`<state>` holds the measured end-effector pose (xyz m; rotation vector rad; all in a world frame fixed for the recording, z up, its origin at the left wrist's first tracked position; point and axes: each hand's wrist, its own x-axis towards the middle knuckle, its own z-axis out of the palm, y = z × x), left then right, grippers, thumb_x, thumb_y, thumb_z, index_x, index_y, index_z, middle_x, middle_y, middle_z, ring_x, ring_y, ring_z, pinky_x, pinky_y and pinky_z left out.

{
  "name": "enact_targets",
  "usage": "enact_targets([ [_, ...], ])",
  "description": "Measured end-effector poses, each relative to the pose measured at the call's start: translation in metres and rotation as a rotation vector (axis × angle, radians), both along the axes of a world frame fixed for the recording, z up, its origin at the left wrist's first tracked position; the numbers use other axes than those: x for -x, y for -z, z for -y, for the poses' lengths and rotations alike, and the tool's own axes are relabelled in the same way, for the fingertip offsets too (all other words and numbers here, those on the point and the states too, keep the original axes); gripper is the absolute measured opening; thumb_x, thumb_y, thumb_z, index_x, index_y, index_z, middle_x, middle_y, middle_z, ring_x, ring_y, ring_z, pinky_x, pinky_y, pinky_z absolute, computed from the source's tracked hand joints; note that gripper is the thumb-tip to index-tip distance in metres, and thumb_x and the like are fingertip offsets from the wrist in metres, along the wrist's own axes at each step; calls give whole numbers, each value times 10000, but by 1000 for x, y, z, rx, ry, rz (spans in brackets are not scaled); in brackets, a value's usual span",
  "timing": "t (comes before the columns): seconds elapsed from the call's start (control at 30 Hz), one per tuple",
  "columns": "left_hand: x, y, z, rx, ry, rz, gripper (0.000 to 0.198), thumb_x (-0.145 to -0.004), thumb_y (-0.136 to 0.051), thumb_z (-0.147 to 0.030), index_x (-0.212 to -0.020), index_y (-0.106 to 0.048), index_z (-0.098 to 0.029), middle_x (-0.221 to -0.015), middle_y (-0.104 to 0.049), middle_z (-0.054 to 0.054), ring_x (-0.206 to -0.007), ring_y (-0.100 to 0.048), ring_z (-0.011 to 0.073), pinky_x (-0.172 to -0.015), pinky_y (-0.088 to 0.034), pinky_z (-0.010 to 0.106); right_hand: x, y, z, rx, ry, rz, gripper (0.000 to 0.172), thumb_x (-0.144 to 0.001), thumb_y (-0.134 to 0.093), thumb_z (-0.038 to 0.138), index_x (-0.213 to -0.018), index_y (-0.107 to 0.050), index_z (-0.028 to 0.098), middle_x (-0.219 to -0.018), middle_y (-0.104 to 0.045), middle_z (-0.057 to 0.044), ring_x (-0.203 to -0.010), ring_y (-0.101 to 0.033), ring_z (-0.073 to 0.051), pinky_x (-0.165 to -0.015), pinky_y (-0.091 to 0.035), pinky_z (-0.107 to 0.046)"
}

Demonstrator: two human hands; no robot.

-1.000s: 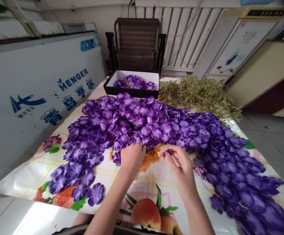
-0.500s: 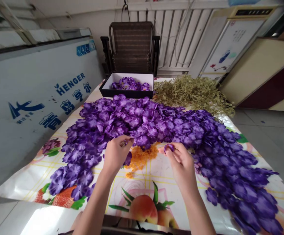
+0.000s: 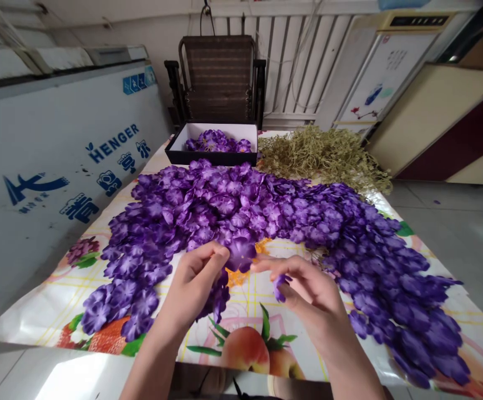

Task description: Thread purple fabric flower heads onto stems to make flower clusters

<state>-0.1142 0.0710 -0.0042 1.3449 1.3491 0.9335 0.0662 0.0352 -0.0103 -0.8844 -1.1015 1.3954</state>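
- The left hand (image 3: 191, 280) pinches a purple flower (image 3: 240, 254) at its fingertips, the bloom standing just past the thumb and forefinger, above the fruit-print tablecloth (image 3: 37, 311)
- More purple blooms hang from under that same hand
- The right hand (image 3: 308, 289) is half curled, a small purple petal (image 3: 278, 286) nipped under its fingers, forefinger reaching towards the flower
- Behind both lies the purple flower heap (image 3: 266, 211); orange bits (image 3: 237, 276) sit between the hands

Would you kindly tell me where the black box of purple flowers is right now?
In the head view, the black box sits at the table's far edge, left of centre, beside the dried greenery and before the folding chair.
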Motion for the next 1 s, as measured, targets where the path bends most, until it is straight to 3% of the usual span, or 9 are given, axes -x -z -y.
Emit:
enact_targets([
  [0.1, -6, -7, 9, 33, 28, 96, 359, -867, -485, -411, -587, -413, -198, -509, -268, -84, -441, -201, 70, -408, -167, 204, 2, -7, 8, -3, -30, -47, 69, -845, -653, 228, -874, -691, 278, -998, -750, -25, -1015, -661, -212, -940, -475, -374],
  [0.23, -6, -16, 20, -19, 14, 3, 372, -864, -489, -406, -563, -454, -190, -505, -280, -72, -456, -213, 80, -417, -168, 214, 0, -5, 12, 31, 29, -169, 38, -830, -682, 281, -861, -705, 278, -982, -761, -48, -943, -693, -229, -866, -527, -375],
  [0.33, 0, -19, 29, -143, 2, -172, 186, -872, -526, -345, -927, -631, -201, -493, -217, -100, -450, -195, 95, -426, -155, 217, -5, -4, 9, 81, 26, -214, 52, -799, -717, 297, -846, -719, 277, -969, -769, -58, -945, -706, -257, -882, -535, -418],
  [0.37, 2, -19, 31, -196, 14, -237, 236, -876, -540, -320, -1079, -610, -223, -500, -194, -107, -446, -188, 97, -427, -156, 215, -7, -4, 8, 95, 19, -218, 54, -792, -722, 303, -840, -720, 278, -963, -771, -58, -948, -709, -264, -895, -533, -435],
  [0.43, 5, -19, 35, -313, 63, -354, 323, -879, -570, -287, -1201, -567, -270, -521, -193, -107, -445, -206, 94, -433, -180, 206, -10, -5, 6, 132, 0, -215, 67, -782, -729, 325, -824, -712, 276, -962, -772, -61, -944, -714, -277, -919, -521, -477],
  [0.6, 1, -16, 33, -389, 180, -461, 121, -916, -529, -286, -907, -635, -228, -494, -333, -99, -414, -291, 74, -424, -230, 203, -10, -5, 5, 190, -11, -181, 93, -768, -741, 333, -821, -698, 270, -949, -770, -71, -921, -718, -278, -916, -519, -482],
  [0.73, -6, -13, 33, -241, 214, -401, 227, -960, -414, -314, -777, -499, -211, -501, -364, -90, -429, -349, 87, -438, -250, 224, -9, -9, 9, 130, 58, -80, 67, -782, -737, 303, -843, -716, 284, -994, -745, -63, -923, -705, -243, -877, -544, -415],
  [0.9, -13, -14, 35, -115, 249, -260, 338, -972, -361, -406, -693, -400, -219, -575, -399, -63, -510, -394, 101, -480, -288, 226, -12, -17, 18, -31, 96, 246, 53, -780, -742, 287, -766, -737, 337, -1289, -604, -8, -1259, -511, -270, -1041, -427, -439],
  [1.0, -15, -18, 34, -63, 286, -135, 348, -955, -383, -421, -677, -410, -213, -579, -373, -60, -514, -370, 101, -471, -287, 219, -10, -18, 19, -127, 83, 363, 100, -796, -716, 246, -768, -745, 337, -1341, -562, -4, -1268, -498, -282, -1038, -429, -447],
])
